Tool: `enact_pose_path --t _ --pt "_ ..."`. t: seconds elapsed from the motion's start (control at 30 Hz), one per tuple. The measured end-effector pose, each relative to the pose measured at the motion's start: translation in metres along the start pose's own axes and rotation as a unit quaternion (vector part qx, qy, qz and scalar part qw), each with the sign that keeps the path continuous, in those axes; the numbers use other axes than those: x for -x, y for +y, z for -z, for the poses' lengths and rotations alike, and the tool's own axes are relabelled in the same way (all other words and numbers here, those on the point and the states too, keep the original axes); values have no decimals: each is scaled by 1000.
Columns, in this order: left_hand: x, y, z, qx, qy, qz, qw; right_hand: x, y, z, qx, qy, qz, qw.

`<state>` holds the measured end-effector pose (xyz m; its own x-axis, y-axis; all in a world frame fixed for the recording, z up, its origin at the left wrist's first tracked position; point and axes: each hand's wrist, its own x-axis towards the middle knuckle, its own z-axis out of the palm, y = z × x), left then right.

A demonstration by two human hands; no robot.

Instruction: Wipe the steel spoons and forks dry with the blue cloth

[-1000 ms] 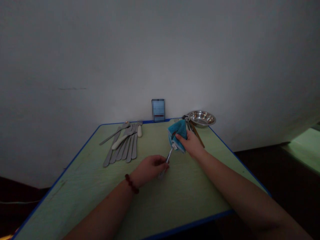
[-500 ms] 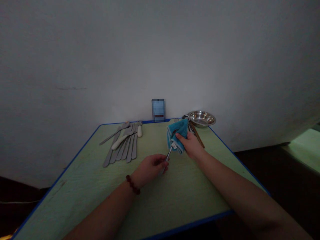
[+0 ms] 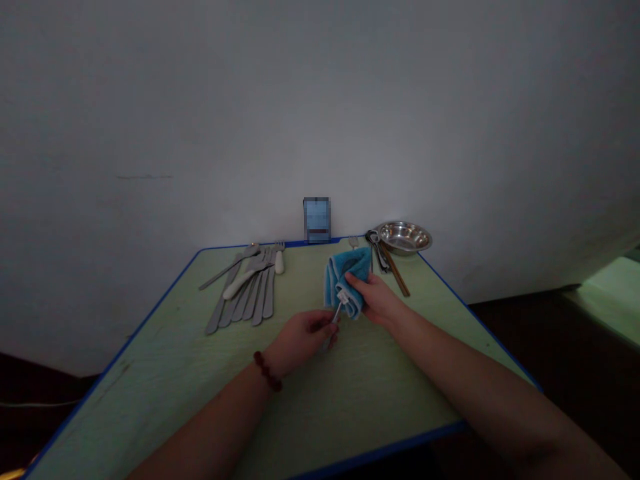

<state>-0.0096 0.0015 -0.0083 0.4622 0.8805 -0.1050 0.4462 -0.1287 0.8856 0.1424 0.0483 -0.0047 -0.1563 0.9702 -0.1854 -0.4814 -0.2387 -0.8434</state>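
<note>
My left hand (image 3: 303,337) is closed around the handle of a metal utensil (image 3: 336,315) near the middle of the green table (image 3: 175,373). My right hand (image 3: 376,300) grips a folded blue cloth (image 3: 344,277), which is wrapped over the utensil's far end. The utensil's head is hidden inside the cloth. A red bead bracelet (image 3: 265,371) circles my left wrist.
A row of several metal utensils (image 3: 247,287) lies at the back left of the table. At the back right stand a steel bowl (image 3: 404,237) and a few more utensils with brown chopsticks (image 3: 395,268). A small blurred card (image 3: 317,219) leans on the wall.
My right hand with the blue cloth has slid along the utensil toward my left hand, nearer and leftward. My left hand has barely moved.
</note>
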Motion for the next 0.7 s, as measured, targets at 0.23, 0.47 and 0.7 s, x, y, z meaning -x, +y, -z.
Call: enact_pose_path --t 0.23,0.47,0.7 --pt "2 3 1 -4 -1 -7 1000 0 4 -1 -3 17 6 1000" --pt "1 5 1 37 -18 51 998 -6 3 8 32 12 45 998" --pt "1 6 5 70 10 82 994 -13 -4 17 137 11 110 984"
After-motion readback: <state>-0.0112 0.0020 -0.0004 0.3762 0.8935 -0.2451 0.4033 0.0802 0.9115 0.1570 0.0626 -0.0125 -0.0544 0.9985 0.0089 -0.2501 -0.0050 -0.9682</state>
